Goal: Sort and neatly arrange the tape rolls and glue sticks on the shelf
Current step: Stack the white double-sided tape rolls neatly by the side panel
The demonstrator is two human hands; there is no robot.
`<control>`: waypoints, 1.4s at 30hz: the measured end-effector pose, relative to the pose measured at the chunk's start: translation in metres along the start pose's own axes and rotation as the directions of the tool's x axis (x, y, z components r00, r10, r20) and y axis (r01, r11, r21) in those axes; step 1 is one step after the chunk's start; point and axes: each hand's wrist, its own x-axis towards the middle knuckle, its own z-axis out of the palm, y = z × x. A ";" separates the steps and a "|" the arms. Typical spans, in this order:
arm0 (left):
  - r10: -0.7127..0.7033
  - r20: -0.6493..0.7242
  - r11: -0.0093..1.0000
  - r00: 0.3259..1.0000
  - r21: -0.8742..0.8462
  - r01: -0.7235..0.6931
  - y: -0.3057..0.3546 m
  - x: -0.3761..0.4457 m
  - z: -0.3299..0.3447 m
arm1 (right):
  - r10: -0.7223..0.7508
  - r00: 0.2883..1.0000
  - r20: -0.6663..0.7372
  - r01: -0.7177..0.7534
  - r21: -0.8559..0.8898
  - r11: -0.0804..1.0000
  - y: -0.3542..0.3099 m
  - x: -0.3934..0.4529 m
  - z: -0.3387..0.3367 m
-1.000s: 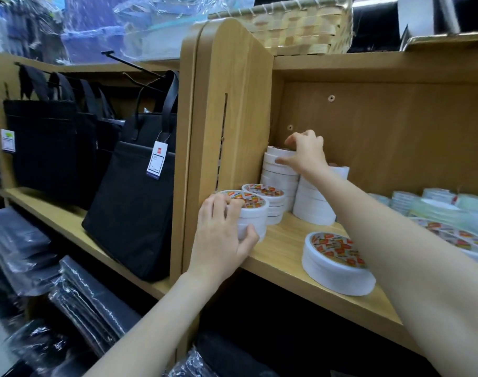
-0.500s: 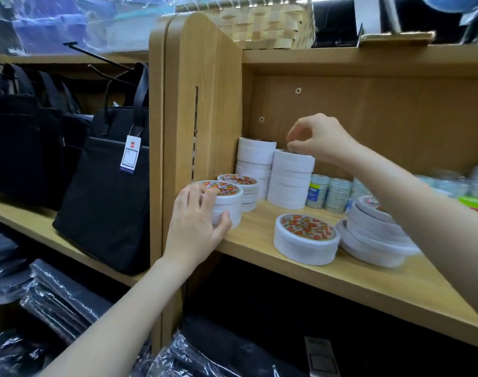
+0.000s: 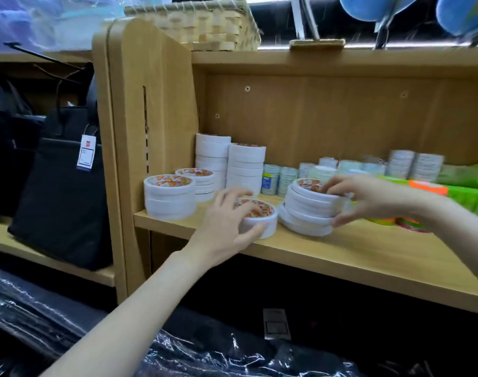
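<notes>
1. Left hand (image 3: 227,227) curls around a single tape roll (image 3: 259,217) that lies flat near the front edge of the shelf (image 3: 354,257), fingers over its printed top and thumb against its near side.
2. Right hand (image 3: 368,195) grips a leaning pile of tape rolls (image 3: 306,206) just to the right of the single roll, fingers on the top roll and thumb low on the pile's right side.
3. At the left end of the shelf, a front stack of rolls (image 3: 169,197) stands beside the wooden side panel (image 3: 151,104), with a lower stack (image 3: 198,180) behind it.
4. Two taller white stacks (image 3: 227,161) stand side by side against the back wall.
5. Smaller clear tape rolls (image 3: 278,179) line the back, blurred, with green and orange items (image 3: 463,186) further right.
6. A black bag with a tag (image 3: 66,186) sits on the neighbouring shelf to the left.
7. A woven basket (image 3: 205,25) rests on top of the unit.
</notes>
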 end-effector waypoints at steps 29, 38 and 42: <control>0.054 -0.010 0.997 0.999 0.048 -0.053 -0.048 -0.020 -0.028 | -0.015 0.993 0.119 0.002 0.101 0.995 -0.047 0.128 0.009; -0.021 -0.064 0.997 0.998 0.076 0.026 -0.044 -0.020 -0.020 | 0.158 0.884 0.439 -0.190 0.030 0.981 -0.023 0.056 0.004; -0.036 -0.035 0.996 0.999 0.080 0.039 -0.040 -0.020 -0.023 | 0.159 0.909 0.385 -0.269 0.249 0.930 -0.025 0.051 0.015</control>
